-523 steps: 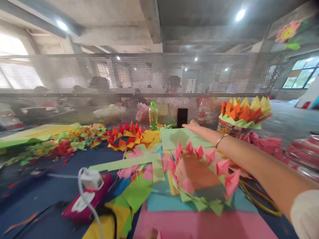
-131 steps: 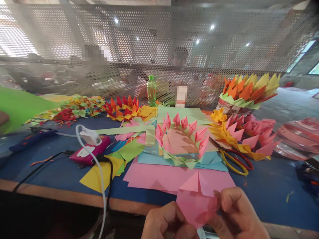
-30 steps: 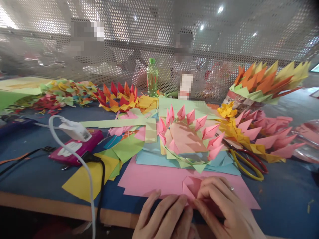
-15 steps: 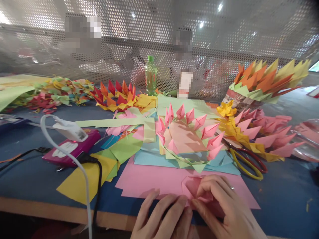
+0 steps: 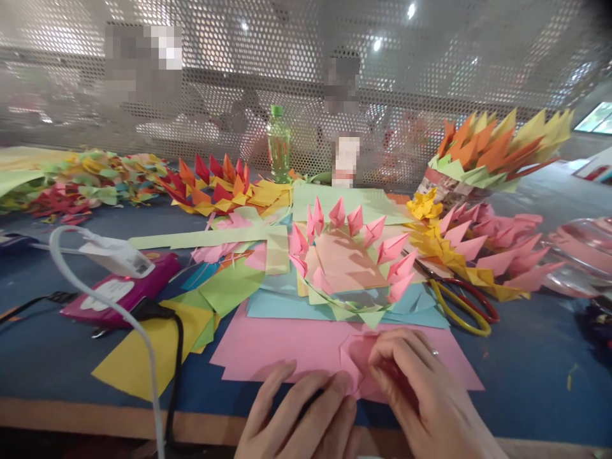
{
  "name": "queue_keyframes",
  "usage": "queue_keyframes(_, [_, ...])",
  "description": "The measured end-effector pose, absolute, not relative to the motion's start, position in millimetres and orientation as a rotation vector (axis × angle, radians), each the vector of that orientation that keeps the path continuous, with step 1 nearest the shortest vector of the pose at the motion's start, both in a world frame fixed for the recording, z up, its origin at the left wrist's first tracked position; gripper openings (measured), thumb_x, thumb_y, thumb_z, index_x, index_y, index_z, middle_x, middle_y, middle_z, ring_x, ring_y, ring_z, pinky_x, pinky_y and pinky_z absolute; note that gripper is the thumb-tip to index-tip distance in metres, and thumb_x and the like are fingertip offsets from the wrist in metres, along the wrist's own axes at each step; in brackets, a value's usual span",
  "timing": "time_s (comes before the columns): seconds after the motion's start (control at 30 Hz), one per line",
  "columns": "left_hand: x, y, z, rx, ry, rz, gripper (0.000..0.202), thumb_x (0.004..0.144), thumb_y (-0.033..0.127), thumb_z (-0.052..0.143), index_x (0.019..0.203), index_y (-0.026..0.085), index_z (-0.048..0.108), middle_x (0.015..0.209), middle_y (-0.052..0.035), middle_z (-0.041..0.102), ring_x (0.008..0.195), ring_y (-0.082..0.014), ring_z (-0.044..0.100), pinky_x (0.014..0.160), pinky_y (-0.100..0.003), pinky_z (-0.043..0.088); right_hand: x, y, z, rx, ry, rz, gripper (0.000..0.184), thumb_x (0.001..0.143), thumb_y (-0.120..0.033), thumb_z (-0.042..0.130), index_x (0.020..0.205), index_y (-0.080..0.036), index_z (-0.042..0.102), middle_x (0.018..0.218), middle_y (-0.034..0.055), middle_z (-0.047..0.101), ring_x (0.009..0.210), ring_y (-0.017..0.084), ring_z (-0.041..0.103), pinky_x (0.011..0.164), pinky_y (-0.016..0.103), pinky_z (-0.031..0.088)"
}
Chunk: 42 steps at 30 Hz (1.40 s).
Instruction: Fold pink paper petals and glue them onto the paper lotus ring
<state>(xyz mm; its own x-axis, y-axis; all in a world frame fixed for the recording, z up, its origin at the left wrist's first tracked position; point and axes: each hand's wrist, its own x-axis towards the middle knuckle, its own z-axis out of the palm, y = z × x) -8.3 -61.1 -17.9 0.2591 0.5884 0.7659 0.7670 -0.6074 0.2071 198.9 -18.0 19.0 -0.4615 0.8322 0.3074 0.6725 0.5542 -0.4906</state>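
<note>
A partly folded piece of pink paper (image 5: 356, 354) lies over larger pink sheets (image 5: 272, 341) near the table's front edge. My left hand (image 5: 308, 408) holds its lower left part with thumb and index finger, while the other fingers spread over the table edge. At its right side, my right hand (image 5: 423, 389) pinches the paper between thumb and fingers; a ring shows on one finger. My palms hide part of the piece. Just beyond stands a ring of pink folded points on a green base (image 5: 356, 306), resting on blue sheets (image 5: 272, 305).
Scissors (image 5: 461, 309) with yellow and red handles lie at the right. A purple power strip (image 5: 124, 287) with a white charger (image 5: 119, 252) and cables sits left. Behind are a green bottle (image 5: 278, 146), a red-orange paper ring (image 5: 215, 185) and a tall orange-yellow paper piece (image 5: 492, 150).
The whole view has shifted slightly, so things sit further left. My right thumb and fingers have drawn closer together on the pink paper's edge; my left hand stays on it.
</note>
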Motion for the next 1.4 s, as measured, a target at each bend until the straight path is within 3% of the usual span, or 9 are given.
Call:
queue_keyframes(0.37, [-11, -63, -18, -2.333, -1.281, -1.315, 0.021, 0.091, 0.011, 0.068, 0.106, 0.023, 0.078, 0.113, 0.0051, 0.079, 0.101, -0.0157, 0.072, 0.118, -0.035, 0.035, 200, -16, 13, -1.183, -2.222, 0.429, 0.014, 0.102, -0.012, 0.046, 0.101, -0.025, 0.050, 0.099, 0.0015, 0.061, 0.096, 0.016, 0.058, 0.080, 0.028, 0.051])
queue_keyframes(0.57, [-11, -65, -13, -2.341, -1.256, -1.314, 0.022, 0.091, 0.011, 0.067, 0.108, 0.022, 0.077, 0.113, 0.0039, 0.079, 0.103, -0.0156, 0.071, 0.118, -0.035, 0.034, 198, -19, 14, -1.212, -2.194, 0.457, 0.014, 0.099, -0.022, 0.059, 0.108, -0.028, 0.051, 0.106, 0.0007, 0.063, 0.104, 0.017, 0.060, 0.085, 0.028, 0.053])
queue_keyframes(0.73, [-11, -65, -13, -2.331, -1.277, -1.362, 0.025, 0.089, 0.008, 0.068, 0.106, 0.023, 0.077, 0.113, 0.0036, 0.079, 0.102, -0.0168, 0.071, 0.114, -0.037, 0.038, 200, -15, 10, -1.228, -2.178, 0.434, 0.014, 0.103, -0.018, 0.046, 0.112, -0.029, 0.051, 0.109, 0.0014, 0.064, 0.104, 0.016, 0.062, 0.085, 0.029, 0.055])
queue_keyframes(0.93, [-10, -63, -10, -2.322, -1.242, -1.354, 0.022, 0.090, 0.007, 0.065, 0.103, 0.021, 0.078, 0.110, 0.0021, 0.080, 0.098, -0.0170, 0.072, 0.112, -0.036, 0.039, 206, -19, 5, -1.225, -2.140, 0.354, 0.022, 0.103, -0.016, 0.044, 0.118, -0.030, 0.050, 0.114, 0.0033, 0.062, 0.107, 0.015, 0.064, 0.089, 0.028, 0.056])
queue_keyframes(1.17, [-8, -65, -1, -2.296, -1.242, -1.413, 0.021, 0.090, 0.008, 0.066, 0.100, 0.021, 0.078, 0.106, 0.0023, 0.081, 0.097, -0.0154, 0.072, 0.111, -0.034, 0.039, 203, -20, 10, -1.324, -2.112, 0.368, 0.029, 0.103, -0.017, 0.038, 0.128, -0.030, 0.045, 0.124, 0.0075, 0.057, 0.118, 0.020, 0.058, 0.099, 0.041, 0.054])
queue_keyframes(1.4, [-8, -63, 4, -2.311, -1.238, -1.334, 0.020, 0.090, 0.009, 0.065, 0.098, 0.022, 0.077, 0.102, 0.0011, 0.081, 0.094, -0.0156, 0.074, 0.106, -0.033, 0.043, 206, -19, 15, -1.240, -2.069, 0.282, 0.026, 0.104, -0.018, 0.038, 0.126, -0.026, 0.050, 0.127, 0.0092, 0.057, 0.120, 0.019, 0.059, 0.099, 0.034, 0.053])
